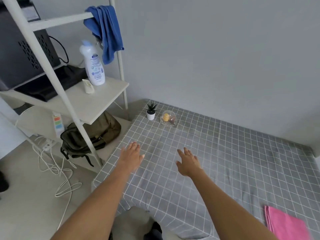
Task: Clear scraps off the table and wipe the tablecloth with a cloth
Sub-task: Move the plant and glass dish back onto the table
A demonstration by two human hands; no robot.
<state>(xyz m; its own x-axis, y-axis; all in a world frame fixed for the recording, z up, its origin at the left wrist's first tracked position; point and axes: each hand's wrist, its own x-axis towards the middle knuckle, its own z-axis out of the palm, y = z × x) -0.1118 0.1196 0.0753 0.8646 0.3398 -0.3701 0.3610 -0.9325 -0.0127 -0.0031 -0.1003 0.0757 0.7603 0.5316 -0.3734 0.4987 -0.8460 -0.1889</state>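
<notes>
Both hands reach forward over the worktop, which is covered by a grey tablecloth (225,161) with a white grid. The left hand (131,157) has its fingers straight and spread, palm down, close above the cloth near the worktop's left edge; whether it touches the fabric cannot be told. The right hand (187,162) is likewise open, fingers fanned and relaxed, holding nothing, just to the right of the left hand and apart from it.

Beyond the hands, toward the far left corner of the worktop, a small potted plant (151,111) in a white pot stands upright. Just right of it sits a clear glass bowl (168,118) with something yellow and something brown inside. Near and to the right of the right forearm, at the near edge of the worktop, lies a folded pink cloth (285,222), well apart from both hands.

Left of the left hand stands a white shelf unit (97,104). A blue towel (107,32) hangs from its upper rail, and a white bottle (92,64) stands upright on its shelf. On its lowest level an olive bag (90,135) rests, just beside the worktop's edge. White cables (57,168) trail across the floor to the left of the left forearm.
</notes>
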